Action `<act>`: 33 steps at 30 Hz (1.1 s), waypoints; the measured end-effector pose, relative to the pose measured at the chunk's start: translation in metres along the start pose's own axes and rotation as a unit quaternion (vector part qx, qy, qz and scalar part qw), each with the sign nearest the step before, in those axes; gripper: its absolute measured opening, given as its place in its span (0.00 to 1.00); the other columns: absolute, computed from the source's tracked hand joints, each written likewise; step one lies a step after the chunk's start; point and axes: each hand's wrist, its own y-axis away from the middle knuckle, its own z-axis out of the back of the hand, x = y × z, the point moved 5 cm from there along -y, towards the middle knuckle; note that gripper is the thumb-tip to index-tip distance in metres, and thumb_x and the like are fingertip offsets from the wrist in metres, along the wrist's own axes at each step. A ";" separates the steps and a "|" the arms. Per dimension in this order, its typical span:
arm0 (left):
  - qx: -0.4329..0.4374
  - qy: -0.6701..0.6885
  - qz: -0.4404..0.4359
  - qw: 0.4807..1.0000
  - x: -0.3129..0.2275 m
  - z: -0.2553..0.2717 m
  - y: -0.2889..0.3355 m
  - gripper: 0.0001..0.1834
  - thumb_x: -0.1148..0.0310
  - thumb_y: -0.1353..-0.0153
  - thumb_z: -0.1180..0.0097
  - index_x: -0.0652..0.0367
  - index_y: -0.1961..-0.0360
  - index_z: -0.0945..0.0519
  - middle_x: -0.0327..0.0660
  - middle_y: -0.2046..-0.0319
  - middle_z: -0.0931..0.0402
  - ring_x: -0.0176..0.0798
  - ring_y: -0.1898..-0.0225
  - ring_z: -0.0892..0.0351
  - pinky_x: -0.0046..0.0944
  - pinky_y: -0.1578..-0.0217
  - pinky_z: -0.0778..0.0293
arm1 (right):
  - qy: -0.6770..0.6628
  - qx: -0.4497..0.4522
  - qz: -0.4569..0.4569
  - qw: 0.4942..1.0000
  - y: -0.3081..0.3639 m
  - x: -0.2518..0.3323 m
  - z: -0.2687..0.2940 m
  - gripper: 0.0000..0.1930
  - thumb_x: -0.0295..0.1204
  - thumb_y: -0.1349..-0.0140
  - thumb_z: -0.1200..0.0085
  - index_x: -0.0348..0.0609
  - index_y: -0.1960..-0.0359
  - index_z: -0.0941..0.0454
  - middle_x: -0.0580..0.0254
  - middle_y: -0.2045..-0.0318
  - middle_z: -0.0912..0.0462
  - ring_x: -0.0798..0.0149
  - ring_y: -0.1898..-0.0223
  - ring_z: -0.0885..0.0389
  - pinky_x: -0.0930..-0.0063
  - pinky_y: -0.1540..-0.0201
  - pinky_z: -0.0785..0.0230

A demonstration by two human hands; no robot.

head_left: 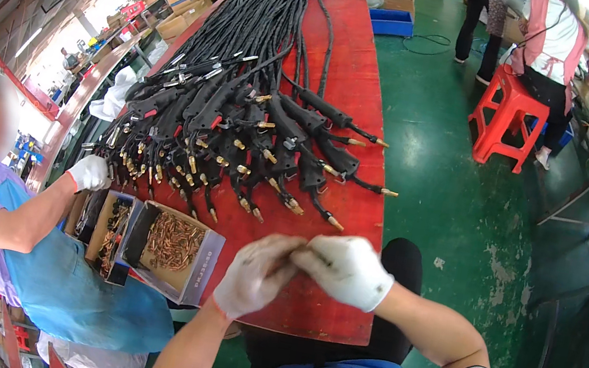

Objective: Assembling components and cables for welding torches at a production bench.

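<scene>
My left hand (258,276) and my right hand (346,270), both in white work gloves with dark smudges, meet over the near end of the red table (323,311). Their fingers are closed and touch each other. Whatever is between the fingertips is hidden. Just beyond them lies a large bundle of black welding torches (222,124), with brass-coloured tips toward me and black cables (261,13) running to the far end. To the left of my left hand stands an open cardboard box of small copper-coloured parts (174,243).
Beside that box is a narrower box of dark and brass parts (115,227). A co-worker in a blue apron (79,288) stands at the left, with a gloved hand (90,173) by the torches. Another person sits on a red stool (507,115) across the green floor.
</scene>
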 end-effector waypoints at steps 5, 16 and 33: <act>-0.083 -0.037 0.127 0.988 -0.011 -0.004 0.046 0.19 0.80 0.40 0.31 0.64 0.46 0.13 0.51 0.53 0.10 0.54 0.53 0.08 0.47 0.49 0.15 | 0.019 0.028 0.023 0.999 0.006 0.009 -0.028 0.17 0.46 0.23 0.41 0.47 0.64 0.13 0.51 0.73 0.13 0.45 0.70 0.11 0.51 0.69 0.20; -0.158 -0.090 0.111 0.977 -0.013 -0.005 0.090 0.08 0.77 0.34 0.34 0.64 0.54 0.14 0.48 0.62 0.10 0.54 0.60 0.09 0.47 0.56 0.16 | 0.107 -0.014 0.084 0.991 0.020 0.020 -0.015 0.16 0.43 0.38 0.26 0.44 0.62 0.14 0.54 0.68 0.14 0.45 0.61 0.12 0.52 0.56 0.19; -0.166 -0.188 0.038 0.967 -0.041 0.003 0.119 0.11 0.76 0.41 0.28 0.58 0.58 0.15 0.45 0.61 0.11 0.53 0.60 0.11 0.50 0.57 0.17 | 0.224 -0.006 0.089 0.971 0.054 -0.002 -0.004 0.23 0.44 0.42 0.26 0.45 0.50 0.14 0.51 0.51 0.14 0.44 0.46 0.14 0.47 0.40 0.24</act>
